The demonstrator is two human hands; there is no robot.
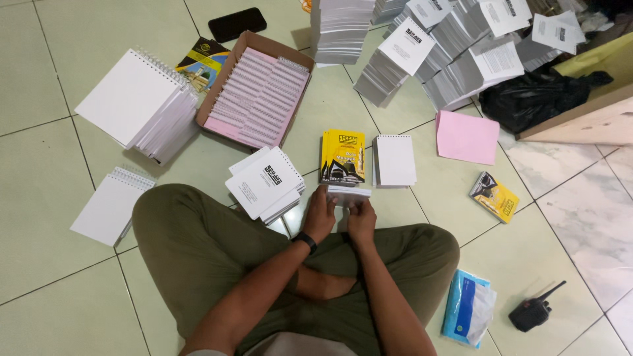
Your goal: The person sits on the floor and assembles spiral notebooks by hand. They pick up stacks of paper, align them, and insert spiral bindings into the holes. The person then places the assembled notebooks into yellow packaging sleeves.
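I sit cross-legged on a tiled floor. My left hand (320,214) and my right hand (362,217) together grip a small stack of white pages (349,194) just above my knees. Directly beyond it lie a pile of yellow-covered booklets (343,157) and a white spiral-bound pad (395,160). A stack of white sheets with black print (264,182) rests to the left of my hands. A black band is on my left wrist.
A cardboard box of spiral binding coils (257,92) sits at upper left, beside stacks of spiral pads (135,102). Tall paper piles (428,59) fill the top. Pink sheets (467,136), a yellow booklet (494,196), a blue tissue pack (468,306), a black handheld radio (533,311) and a phone (237,24) lie around.
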